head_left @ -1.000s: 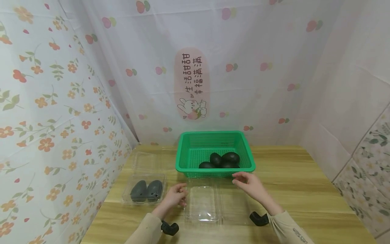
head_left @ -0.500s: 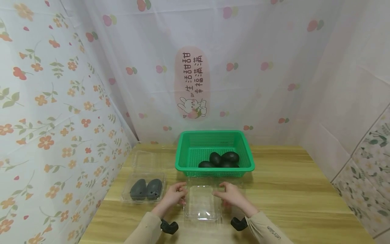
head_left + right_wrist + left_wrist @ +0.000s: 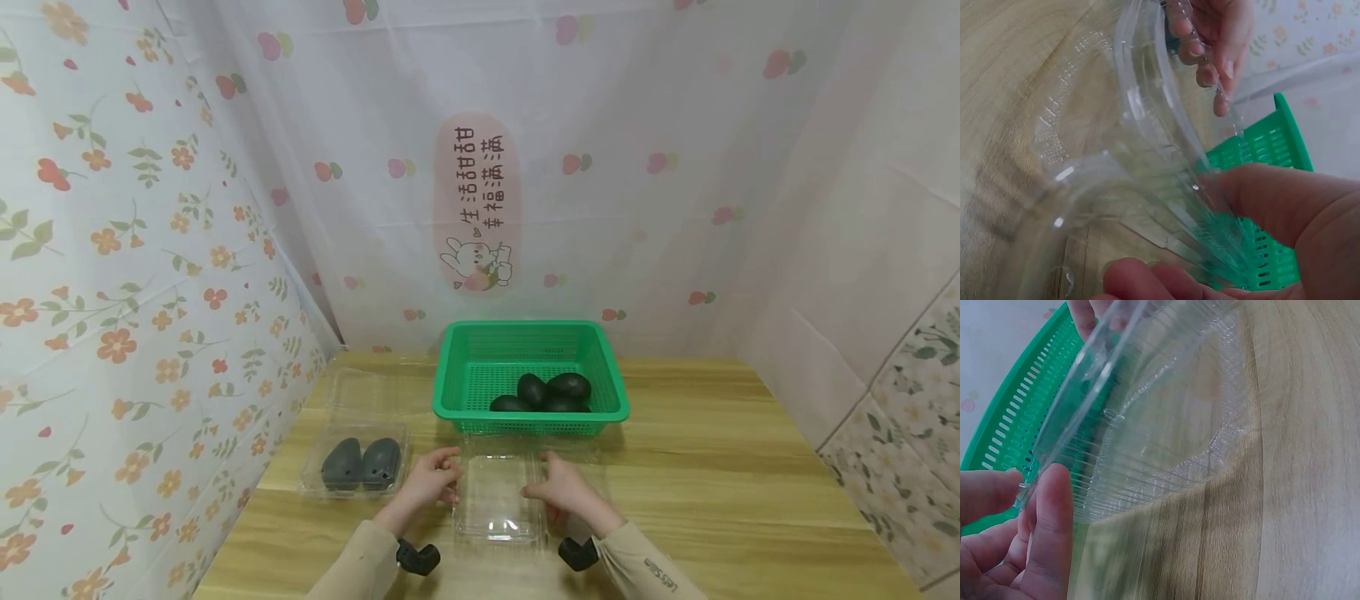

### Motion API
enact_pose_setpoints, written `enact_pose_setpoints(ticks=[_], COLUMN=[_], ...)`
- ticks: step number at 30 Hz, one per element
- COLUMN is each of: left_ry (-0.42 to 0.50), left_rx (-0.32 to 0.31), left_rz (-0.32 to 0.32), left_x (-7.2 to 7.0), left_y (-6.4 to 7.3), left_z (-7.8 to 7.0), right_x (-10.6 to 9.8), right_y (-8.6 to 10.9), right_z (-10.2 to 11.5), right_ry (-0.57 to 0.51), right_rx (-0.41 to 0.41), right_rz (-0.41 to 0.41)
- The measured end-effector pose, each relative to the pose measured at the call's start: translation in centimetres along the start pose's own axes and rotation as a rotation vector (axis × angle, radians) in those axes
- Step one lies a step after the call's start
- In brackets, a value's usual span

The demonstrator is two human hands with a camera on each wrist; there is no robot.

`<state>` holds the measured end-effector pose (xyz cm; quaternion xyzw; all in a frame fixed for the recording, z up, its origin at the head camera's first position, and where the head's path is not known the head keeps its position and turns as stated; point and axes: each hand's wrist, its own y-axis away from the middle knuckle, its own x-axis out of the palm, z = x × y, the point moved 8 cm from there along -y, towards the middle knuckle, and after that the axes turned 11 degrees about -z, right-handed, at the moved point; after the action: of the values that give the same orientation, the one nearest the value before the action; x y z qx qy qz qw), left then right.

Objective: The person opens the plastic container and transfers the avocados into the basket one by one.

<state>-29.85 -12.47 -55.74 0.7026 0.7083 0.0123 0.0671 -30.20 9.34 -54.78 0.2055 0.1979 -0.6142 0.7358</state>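
A clear plastic clamshell container (image 3: 497, 500) with nothing inside stands in front of the green basket. My left hand (image 3: 432, 481) pinches its left edge between thumb and fingers, as the left wrist view shows close up at the hand (image 3: 1041, 544). On the opposite side my right hand (image 3: 567, 490) grips the edge. In the right wrist view its thumb (image 3: 1260, 190) lies on one face of the plastic, with fingertips (image 3: 1141, 278) curled on the other. Several dark avocados (image 3: 567, 386) lie in the basket's front right part.
The green slotted basket (image 3: 531, 416) stands near the back of the wooden table (image 3: 697, 467). To the left, another clear clamshell (image 3: 311, 479) has its lid raised and holds two dark avocados (image 3: 380, 462). Patterned curtains (image 3: 637, 183) hang behind and beside the table.
My right hand has moved left and down from near the basket's front right corner to the clamshell's right edge and now grips it. My left hand has stayed at the left edge.
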Motion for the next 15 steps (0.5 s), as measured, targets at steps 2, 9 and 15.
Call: enact_pose_setpoints(ticks=[2,9,15], left_ry=[-0.005,-0.02,-0.094], left_rx=[0.006,0.027,0.052], left_rz=[-0.002,-0.03,-0.044], left_x=[0.0,-0.7,-2.7], left_y=[0.1,0.6,2.0], left_z=[-0.1,-0.3,-1.5], right_x=[0.0,-0.2,-0.3], right_y=[0.0,0.2,0.0], right_z=[0.1,0.2,0.1], right_ry=[-0.003,0.021,0.02], right_rx=[-0.009,-0.033,-0.022], right_rz=[-0.004,-0.018,-0.026])
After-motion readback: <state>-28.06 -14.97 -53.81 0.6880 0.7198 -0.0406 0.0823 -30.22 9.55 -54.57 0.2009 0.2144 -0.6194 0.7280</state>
